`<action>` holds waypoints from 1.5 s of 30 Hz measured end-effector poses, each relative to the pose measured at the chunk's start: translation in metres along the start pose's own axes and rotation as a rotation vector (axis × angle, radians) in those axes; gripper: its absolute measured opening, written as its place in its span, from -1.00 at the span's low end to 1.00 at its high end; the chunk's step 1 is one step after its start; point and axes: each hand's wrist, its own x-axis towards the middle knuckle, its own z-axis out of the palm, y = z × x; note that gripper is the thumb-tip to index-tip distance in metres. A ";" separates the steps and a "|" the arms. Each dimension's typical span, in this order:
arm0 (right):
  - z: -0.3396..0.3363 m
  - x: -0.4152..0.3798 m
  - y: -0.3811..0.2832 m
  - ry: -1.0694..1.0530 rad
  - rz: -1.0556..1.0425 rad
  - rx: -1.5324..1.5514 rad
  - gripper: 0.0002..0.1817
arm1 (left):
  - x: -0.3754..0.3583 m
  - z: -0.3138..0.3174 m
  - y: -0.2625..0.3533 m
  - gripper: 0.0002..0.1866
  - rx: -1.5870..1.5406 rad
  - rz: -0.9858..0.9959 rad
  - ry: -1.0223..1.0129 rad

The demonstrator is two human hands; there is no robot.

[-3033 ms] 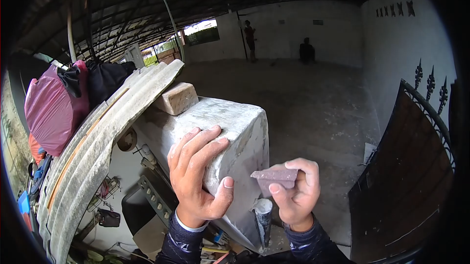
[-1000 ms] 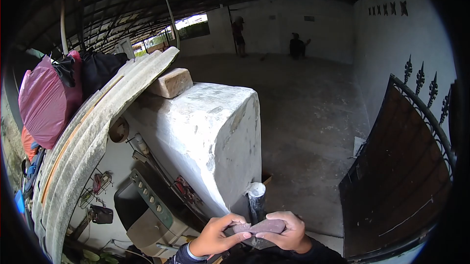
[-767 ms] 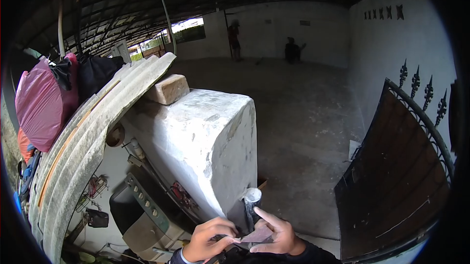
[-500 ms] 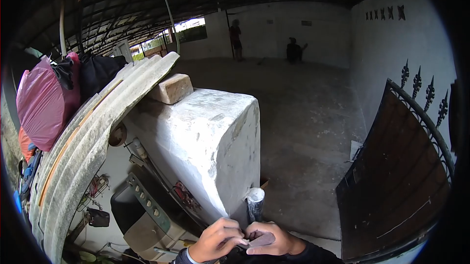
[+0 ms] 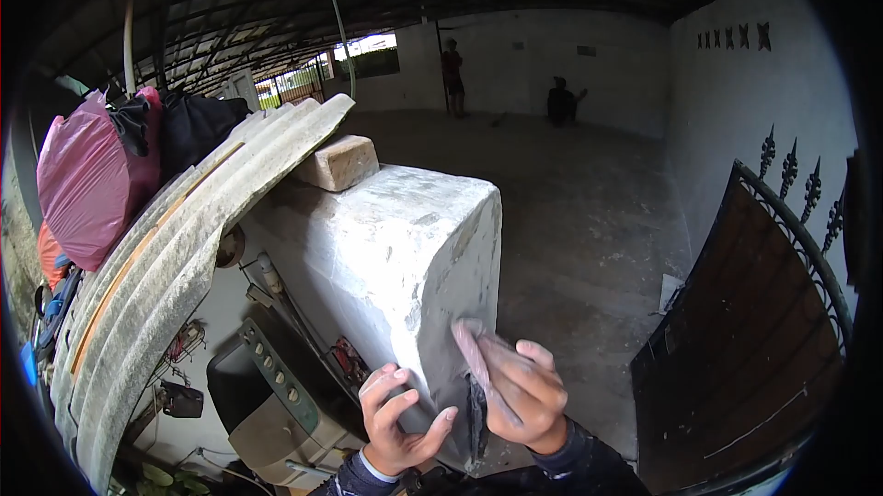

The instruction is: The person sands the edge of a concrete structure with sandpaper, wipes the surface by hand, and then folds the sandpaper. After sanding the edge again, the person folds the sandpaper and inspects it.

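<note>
My right hand [image 5: 526, 392] is closed on a thin, folded greyish-pink sheet [image 5: 472, 351], held up against the end face of the white wall [image 5: 451, 266]. To its left, my left hand [image 5: 395, 418] has its fingers spread and curved beside the wall's lower corner, with nothing in it. A dark, upright object [image 5: 476, 422] stands between the two hands, partly hidden by my right hand. The wall's top is rough, whitish and brightly lit.
A brick [image 5: 340, 163] lies on the wall beside corrugated sheets [image 5: 175, 266]. Pink bags [image 5: 87, 183] hang at left above a washing machine [image 5: 276, 404]. A dark metal gate [image 5: 736, 340] stands right. Two people [image 5: 452, 77] [image 5: 562, 102] are far back.
My hands have moved apart. My right hand has risen to the wall's end face with the sheet, while my left hand has opened and shifted left. The view has shifted slightly.
</note>
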 end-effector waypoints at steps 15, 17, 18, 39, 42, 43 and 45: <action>0.031 0.050 -0.002 -0.118 -0.100 0.100 -0.51 | -0.060 0.053 -0.059 -0.27 0.130 -0.007 0.267; 0.021 0.077 0.024 -0.040 -0.080 0.070 -0.51 | -0.050 0.053 -0.054 -0.29 0.168 0.043 0.284; 0.018 0.096 0.036 -0.031 0.005 0.051 -0.51 | -0.048 0.051 -0.053 -0.28 0.168 0.040 0.253; 0.036 0.043 0.004 -0.086 -0.010 0.272 -0.57 | -0.053 0.052 -0.049 -0.16 0.291 -0.007 0.226; 0.034 0.073 0.040 0.093 0.023 0.241 -0.63 | -0.042 0.055 -0.042 -0.16 0.231 0.004 0.259; 0.031 0.082 0.051 0.100 0.031 0.234 -0.64 | -0.040 0.054 -0.039 -0.15 0.232 -0.033 0.258; 0.035 0.081 0.041 0.145 0.031 0.198 -0.62 | -0.042 0.056 -0.043 -0.16 0.208 -0.036 0.260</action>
